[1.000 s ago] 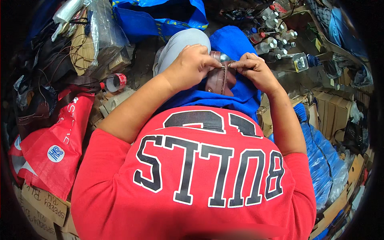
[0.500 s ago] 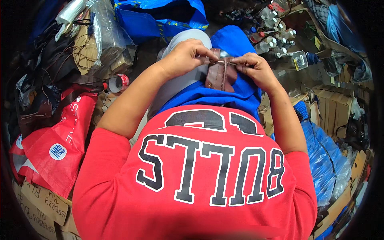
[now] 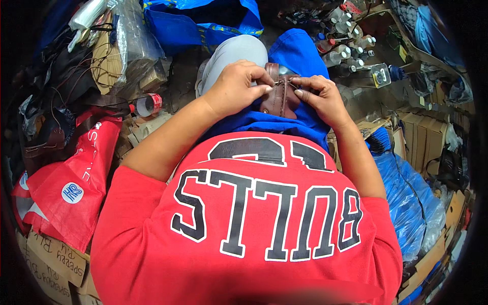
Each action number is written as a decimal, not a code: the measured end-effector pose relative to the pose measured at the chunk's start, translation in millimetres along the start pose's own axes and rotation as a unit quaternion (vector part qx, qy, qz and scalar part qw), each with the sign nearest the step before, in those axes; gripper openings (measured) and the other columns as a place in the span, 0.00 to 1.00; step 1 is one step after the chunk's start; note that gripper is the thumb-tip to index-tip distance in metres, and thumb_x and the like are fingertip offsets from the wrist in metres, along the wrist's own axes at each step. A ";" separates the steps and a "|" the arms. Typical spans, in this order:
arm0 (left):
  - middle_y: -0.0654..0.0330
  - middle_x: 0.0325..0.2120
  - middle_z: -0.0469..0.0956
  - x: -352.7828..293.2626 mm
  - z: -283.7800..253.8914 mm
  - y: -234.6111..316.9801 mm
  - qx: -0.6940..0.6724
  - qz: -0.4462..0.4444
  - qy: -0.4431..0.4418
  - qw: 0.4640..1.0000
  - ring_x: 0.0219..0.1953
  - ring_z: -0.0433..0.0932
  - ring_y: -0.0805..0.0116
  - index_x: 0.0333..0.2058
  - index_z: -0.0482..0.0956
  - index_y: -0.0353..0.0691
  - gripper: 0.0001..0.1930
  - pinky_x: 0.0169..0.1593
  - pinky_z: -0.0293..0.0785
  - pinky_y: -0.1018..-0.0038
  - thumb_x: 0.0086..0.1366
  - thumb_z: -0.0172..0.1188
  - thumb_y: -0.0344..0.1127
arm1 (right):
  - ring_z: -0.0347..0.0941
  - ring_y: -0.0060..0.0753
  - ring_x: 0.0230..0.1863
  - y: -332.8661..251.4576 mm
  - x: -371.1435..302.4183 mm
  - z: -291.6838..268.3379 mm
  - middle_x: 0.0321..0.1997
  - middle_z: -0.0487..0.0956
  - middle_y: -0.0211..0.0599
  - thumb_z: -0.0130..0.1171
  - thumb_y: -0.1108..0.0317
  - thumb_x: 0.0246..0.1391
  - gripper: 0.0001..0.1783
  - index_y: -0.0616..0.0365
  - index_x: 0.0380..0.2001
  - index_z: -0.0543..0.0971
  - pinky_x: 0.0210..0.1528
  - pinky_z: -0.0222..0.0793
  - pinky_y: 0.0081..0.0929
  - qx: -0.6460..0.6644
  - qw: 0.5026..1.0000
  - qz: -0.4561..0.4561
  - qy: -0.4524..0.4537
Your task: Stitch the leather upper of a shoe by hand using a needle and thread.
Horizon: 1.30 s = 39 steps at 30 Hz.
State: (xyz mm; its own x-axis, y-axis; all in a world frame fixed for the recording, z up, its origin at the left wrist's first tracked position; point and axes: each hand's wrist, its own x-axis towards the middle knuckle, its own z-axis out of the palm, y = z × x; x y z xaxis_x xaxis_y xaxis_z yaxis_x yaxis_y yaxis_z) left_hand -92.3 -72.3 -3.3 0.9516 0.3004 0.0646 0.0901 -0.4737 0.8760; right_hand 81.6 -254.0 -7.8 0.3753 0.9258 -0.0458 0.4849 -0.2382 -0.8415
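Observation:
A brown stitched leather piece (image 3: 274, 101), shaped like part of a shoe upper with eyelets, rests over blue cloth (image 3: 301, 56) on my lap. My left hand (image 3: 241, 87) is closed in a pinch at its upper left edge, with a thin, light, needle-like sliver at the fingertips. On the other side my right hand (image 3: 321, 97) has thumb and forefinger bent together close to the leather's top edge. Whatever is between those fingers is too fine to make out. Part of a smooth grey rounded form shows behind the leather.
Several plastic bottles (image 3: 351, 53) stand at the upper right. A blue bag (image 3: 203, 33) lies ahead, and a red bag (image 3: 71, 188) at my left. Blue plastic wrapping (image 3: 401, 198) and cardboard (image 3: 422, 137) crowd my right. A bottle with a red label (image 3: 151, 105) lies near my left forearm.
Both hands have come slightly down, and the left fingertips now sit lower against the leather. The sliver that stretched across between the hands shows shorter now.

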 end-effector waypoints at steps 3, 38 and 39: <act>0.57 0.38 0.78 8.5 -13.9 -17.7 0.060 0.073 0.054 0.994 0.43 0.74 0.62 0.40 0.82 0.44 0.12 0.52 0.67 0.69 0.56 0.61 0.31 | 0.72 0.25 0.31 4.7 4.9 -0.4 0.29 0.80 0.32 0.65 0.69 0.46 0.14 0.52 0.40 0.83 0.36 0.66 0.22 0.011 1.000 -0.018 0.009; 0.56 0.23 0.78 10.0 2.1 -15.3 0.080 -0.015 0.092 0.992 0.31 0.74 0.63 0.25 0.79 0.37 0.06 0.37 0.69 0.70 0.50 0.66 0.32 | 0.72 0.18 0.27 6.7 21.5 1.2 0.27 0.81 0.31 0.65 0.74 0.44 0.13 0.56 0.37 0.84 0.34 0.68 0.19 0.092 0.996 0.017 -0.003; 0.56 0.23 0.78 10.1 3.1 -15.1 0.080 -0.016 0.091 0.992 0.31 0.74 0.63 0.25 0.79 0.37 0.06 0.37 0.69 0.70 0.50 0.66 0.32 | 0.72 0.18 0.27 7.1 20.8 2.1 0.27 0.81 0.31 0.65 0.74 0.44 0.13 0.56 0.37 0.84 0.34 0.68 0.19 0.093 0.996 0.017 -0.003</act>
State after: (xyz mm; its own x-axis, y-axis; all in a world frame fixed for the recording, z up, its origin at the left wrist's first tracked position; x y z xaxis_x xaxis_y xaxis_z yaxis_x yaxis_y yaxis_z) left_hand -83.2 -64.7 -17.4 0.8797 0.4553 0.1370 0.1782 -0.5828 0.7928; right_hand 91.2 -235.7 -15.9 0.3836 0.9201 -0.0794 0.3177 -0.2122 -0.9241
